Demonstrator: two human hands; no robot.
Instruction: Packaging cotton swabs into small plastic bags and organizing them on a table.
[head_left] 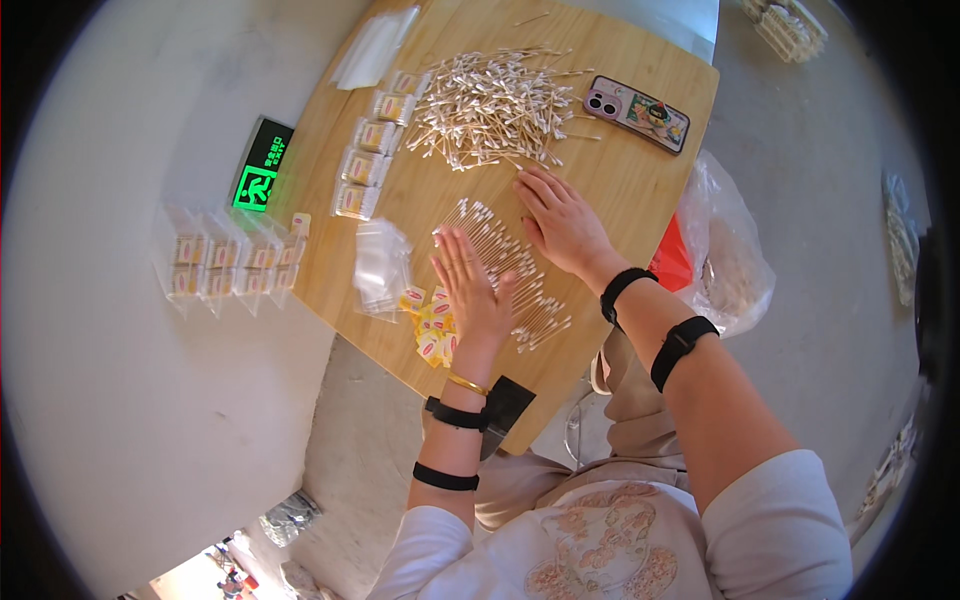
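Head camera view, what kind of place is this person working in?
Probably a small hand-packing workspace, maybe at home. A wooden table holds a loose pile of cotton swabs, both hands flatten a row of swabs, and filled small packets lie in a line.

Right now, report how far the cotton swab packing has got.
Done: filled packets lie in a row on the wooden table, with more on the pale surface beside it. In hand: the left hand and right hand rest flat on a spread row of swabs. Left: a large loose pile of swabs, empty clear bags and yellow labels.
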